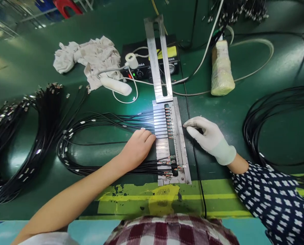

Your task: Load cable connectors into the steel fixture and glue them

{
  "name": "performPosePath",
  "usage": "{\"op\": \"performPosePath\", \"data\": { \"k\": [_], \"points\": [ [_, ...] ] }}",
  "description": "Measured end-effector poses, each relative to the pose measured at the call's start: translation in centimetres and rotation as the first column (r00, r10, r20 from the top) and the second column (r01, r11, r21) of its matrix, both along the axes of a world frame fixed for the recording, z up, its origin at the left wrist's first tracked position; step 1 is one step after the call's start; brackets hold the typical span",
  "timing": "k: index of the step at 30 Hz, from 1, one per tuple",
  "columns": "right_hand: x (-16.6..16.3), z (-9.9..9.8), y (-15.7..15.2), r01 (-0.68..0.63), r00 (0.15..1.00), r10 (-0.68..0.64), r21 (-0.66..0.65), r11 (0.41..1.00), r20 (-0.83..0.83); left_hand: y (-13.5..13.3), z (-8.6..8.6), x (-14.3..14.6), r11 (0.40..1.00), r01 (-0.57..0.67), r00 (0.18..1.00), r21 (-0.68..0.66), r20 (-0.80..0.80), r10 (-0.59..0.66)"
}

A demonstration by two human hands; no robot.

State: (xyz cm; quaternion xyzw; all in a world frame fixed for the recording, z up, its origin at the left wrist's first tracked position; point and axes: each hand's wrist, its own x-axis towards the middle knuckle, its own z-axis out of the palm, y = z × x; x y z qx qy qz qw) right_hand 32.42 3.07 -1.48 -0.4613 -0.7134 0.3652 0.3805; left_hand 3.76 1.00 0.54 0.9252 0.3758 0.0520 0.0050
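Note:
A slotted metal fixture point(183, 153) lies on the table, with black cables point(111, 117) laid across it in a row. Their stripped ends and small metal connectors point(169, 119) sit over its slot. My left hand point(138, 148), bare, is closed at the fixture's left edge. One thin black cable point(108, 143) runs under its fingers and comes out toward the slot. Several more cable ends point(168, 162) rest loosely across the lower part. My right hand point(205, 136), in a white glove, is pinched just beside the fixture's right edge; nothing shows between its fingertips.
Beyond the fixture stand a metal frame point(152, 51) and a black control box point(141, 68). White rags point(96, 56), a white lamp-like device point(116, 86) and a wrapped block point(222, 73) lie around. Cable bundles point(43, 126) are at left, a cable coil point(251, 136) at right.

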Motion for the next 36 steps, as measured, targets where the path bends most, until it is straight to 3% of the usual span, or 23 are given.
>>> {"op": "performPosePath", "data": {
  "k": [5,9,12,16,21,27,32,36],
  "points": [
    [0.2,-0.4,0.0,0.002,0.999,-0.003,0.028,1.0,0.035,0.4,1.2,0.1,0.998,-0.064,0.994,0.001,-0.083,0.064],
    [-0.5,0.7,-1.0,-0.022,0.999,0.023,0.015,1.0,-0.024,-0.5,2.9,-0.8,0.989,-0.119,0.973,-0.092,0.188,0.134],
    [-1.9,2.4,-2.2,-0.12,0.988,0.124,0.055,0.991,-0.087,-1.9,4.2,-1.3,0.974,-0.117,0.882,-0.196,0.429,0.193],
    [-4.4,4.1,-3.3,-0.171,0.973,0.182,0.084,0.982,-0.144,-3.5,5.9,-0.6,0.957,-0.094,0.786,-0.274,0.57,0.24],
    [-6.2,4.5,-4.2,-0.136,0.971,0.139,0.028,0.99,-0.195,-4.4,6.8,1.8,0.9,-0.082,0.735,-0.428,0.584,0.345],
    [-6.4,4.2,-5.1,-0.14,0.976,0.144,0.037,0.99,-0.164,-4.4,5.9,3.6,0.855,-0.035,0.631,-0.518,0.652,0.421],
    [-6.2,4.2,-5.4,-0.148,0.981,0.15,0.027,0.989,-0.123,-4.2,6.3,3.7,0.729,-0.002,0.549,-0.685,0.608,0.573],
    [-6.2,4.2,-5.6,-0.144,0.981,0.143,0.0,0.99,-0.127,-4.0,6.6,3.5,0.663,0.015,0.541,-0.749,0.563,0.624]
  ]
}}
